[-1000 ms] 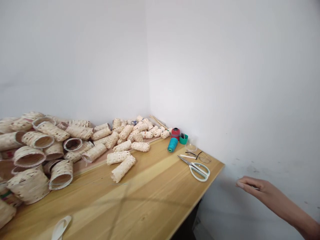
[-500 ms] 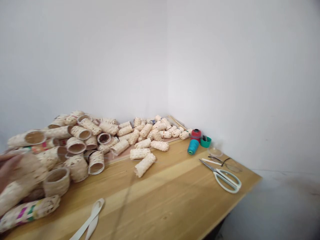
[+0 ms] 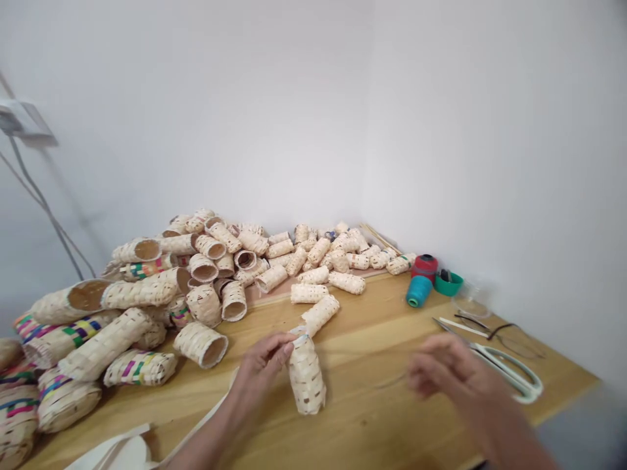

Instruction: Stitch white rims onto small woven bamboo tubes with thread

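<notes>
Right in front, the left hand [image 3: 262, 372] is clamped on the top end of a woven wood-strip tube [image 3: 306, 378], thumb and fingers closed around the rim, and a small white tab [image 3: 300, 339] shows at that end. The tube stands nearly upright on the wooden table [image 3: 372, 418], and it looks to be resting on its base. The right hand [image 3: 453, 372] hangs blurred over the table, fingers drawn together. Is it pinching a fine thread? Can't tell from here!

The danger spot is that tall, narrow tube: any sideways pressure could tip it, and a loosened grip might let the strips spring apart. Just behind it lies a second woven tube [image 3: 319, 314], close enough to get knocked. Under the right hand sit the white-handled scissors [image 3: 509, 370], with a pair of glasses [image 3: 514, 343] alongside, and a careless sweep could catch both. Farther up are a teal thread spool [image 3: 418, 292] and a red spool [image 3: 424, 266]. To the left rises a heap of woven tubes and striped baskets [image 3: 206, 287], loosely stacked, so one bump could send it sliding.
</notes>
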Motion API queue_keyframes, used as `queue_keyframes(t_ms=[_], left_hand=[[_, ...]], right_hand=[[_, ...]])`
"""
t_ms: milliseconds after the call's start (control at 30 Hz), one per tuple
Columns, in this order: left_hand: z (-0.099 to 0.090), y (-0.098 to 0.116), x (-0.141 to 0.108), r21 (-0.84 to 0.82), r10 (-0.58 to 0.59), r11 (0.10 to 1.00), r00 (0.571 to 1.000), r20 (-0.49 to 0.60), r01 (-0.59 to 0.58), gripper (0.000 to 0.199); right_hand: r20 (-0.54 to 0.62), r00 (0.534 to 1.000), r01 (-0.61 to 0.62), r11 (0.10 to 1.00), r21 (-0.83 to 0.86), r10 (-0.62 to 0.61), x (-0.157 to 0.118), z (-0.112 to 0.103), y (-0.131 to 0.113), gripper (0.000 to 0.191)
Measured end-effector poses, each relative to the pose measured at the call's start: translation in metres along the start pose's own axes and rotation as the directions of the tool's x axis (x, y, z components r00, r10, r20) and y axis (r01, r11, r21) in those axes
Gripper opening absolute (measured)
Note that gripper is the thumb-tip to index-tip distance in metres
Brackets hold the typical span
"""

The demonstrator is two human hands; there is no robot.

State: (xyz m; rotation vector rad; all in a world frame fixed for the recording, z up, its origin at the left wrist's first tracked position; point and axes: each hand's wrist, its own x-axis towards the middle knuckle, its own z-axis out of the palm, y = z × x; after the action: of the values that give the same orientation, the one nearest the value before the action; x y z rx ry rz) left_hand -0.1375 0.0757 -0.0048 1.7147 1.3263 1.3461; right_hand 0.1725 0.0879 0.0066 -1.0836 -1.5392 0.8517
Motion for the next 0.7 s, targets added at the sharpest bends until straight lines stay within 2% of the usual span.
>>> queue_keyframes(t_ms=[33, 100, 167, 267, 367, 500, 700], left_hand=[[0.001, -0.002, -0.003, -0.035, -0.036, 0.999, 0.999, -0.005, 0.036, 0.031], [0.0, -0.003, -0.007, -0.099, -0.081, 0.992, 0.997, -0.007, 0.08, 0.03], [-0.001, -0.003, -0.01, -0.146, -0.092, 0.985, 0.996, 0.004, 0.091, 0.03], [0.0, -0.003, -0.014, -0.162, -0.077, 0.984, 0.997, 0.02, 0.079, 0.031], [0.001, -0.002, -0.015, -0.133, -0.044, 0.99, 0.999, 0.027, 0.047, 0.028], [0.001, 0.002, -0.015, -0.049, 0.016, 0.999, 1.0, 0.02, -0.015, 0.026], [0.002, 0.008, -0.016, 0.05, 0.092, 0.994, 0.996, 0.017, -0.092, 0.023]], right_hand=[[0.094, 0.995, -0.04, 0.998, 0.056, 0.035, -0.001, 0.022, -0.002, 0.026], [0.2, 0.98, 0.003, 0.999, 0.036, -0.01, -0.004, 0.057, -0.006, 0.018], [0.233, 0.961, 0.164, 0.985, -0.045, -0.149, -0.005, 0.081, -0.01, 0.016], [0.253, 0.898, 0.403, 0.904, -0.143, -0.361, -0.002, 0.103, -0.014, 0.02], [0.247, 0.867, 0.485, 0.845, -0.225, -0.432, 0.0, 0.114, -0.012, 0.021], [0.247, 0.871, 0.485, 0.821, -0.302, -0.424, -0.001, 0.118, -0.009, 0.022], [0.252, 0.866, 0.497, 0.804, -0.326, -0.433, -0.002, 0.114, -0.013, 0.023]])
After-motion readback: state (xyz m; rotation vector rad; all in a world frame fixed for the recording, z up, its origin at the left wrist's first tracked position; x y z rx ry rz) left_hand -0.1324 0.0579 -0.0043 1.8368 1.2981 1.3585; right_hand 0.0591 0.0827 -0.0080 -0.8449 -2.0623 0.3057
